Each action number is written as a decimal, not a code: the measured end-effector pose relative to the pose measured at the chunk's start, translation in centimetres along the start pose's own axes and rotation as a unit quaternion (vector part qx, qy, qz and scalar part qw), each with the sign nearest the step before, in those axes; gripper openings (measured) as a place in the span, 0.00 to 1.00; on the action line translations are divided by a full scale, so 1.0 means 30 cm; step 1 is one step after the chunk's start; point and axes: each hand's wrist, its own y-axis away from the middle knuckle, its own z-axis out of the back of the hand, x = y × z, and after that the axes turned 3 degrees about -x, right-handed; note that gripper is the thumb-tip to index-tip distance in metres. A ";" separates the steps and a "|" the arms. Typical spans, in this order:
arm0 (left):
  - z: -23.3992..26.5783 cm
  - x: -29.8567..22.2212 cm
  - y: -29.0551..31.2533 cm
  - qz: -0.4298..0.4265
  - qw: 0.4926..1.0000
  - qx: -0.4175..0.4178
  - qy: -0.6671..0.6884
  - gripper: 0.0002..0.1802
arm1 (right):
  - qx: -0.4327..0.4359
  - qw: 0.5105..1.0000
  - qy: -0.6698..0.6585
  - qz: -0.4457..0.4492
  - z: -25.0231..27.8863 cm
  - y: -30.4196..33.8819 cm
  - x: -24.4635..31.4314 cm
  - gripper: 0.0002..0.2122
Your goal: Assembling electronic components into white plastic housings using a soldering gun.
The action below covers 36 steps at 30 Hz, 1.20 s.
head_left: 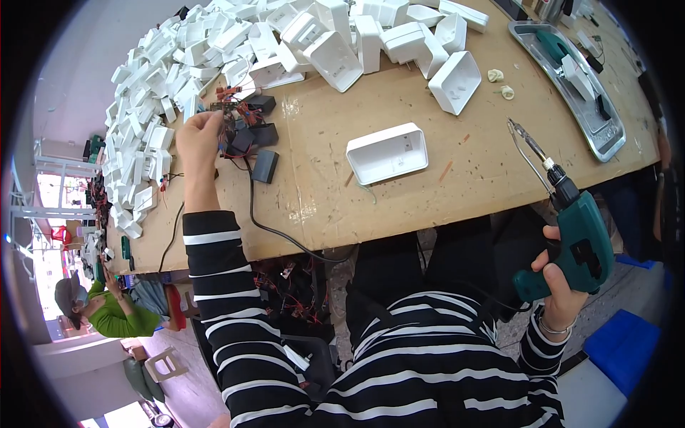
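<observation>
My right hand is wrapped round the grip of a green soldering gun. Its metal tip and a thin curved feed tube point up over the table's front edge. At the left, my left hand has its fingers pinched together at a pile of small circuit parts with red wires; what lies between the fingertips is hidden. Several black blocks, one of them a black box, lie beside that pile. An open white plastic case rests on the cardboard between my two hands, its hollow side showing.
A big heap of white plastic cases covers the far left. At the right lies a metal tray with tools. Two cream coils lie near it. A black cable crosses the front edge. Another person sits at far left.
</observation>
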 end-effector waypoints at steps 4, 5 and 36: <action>0.054 0.030 -0.101 -0.014 0.997 -0.058 0.043 0.16 | -0.001 1.000 -0.006 -0.003 -0.011 -0.002 0.003 0.27; 0.057 0.016 -0.115 -0.019 0.996 -0.081 0.036 0.17 | -0.002 1.000 -0.004 -0.002 -0.014 -0.004 0.003 0.27; 0.315 0.055 -0.477 0.008 0.759 -0.120 0.640 0.09 | 0.022 0.999 -0.016 -0.035 -0.074 -0.039 0.036 0.28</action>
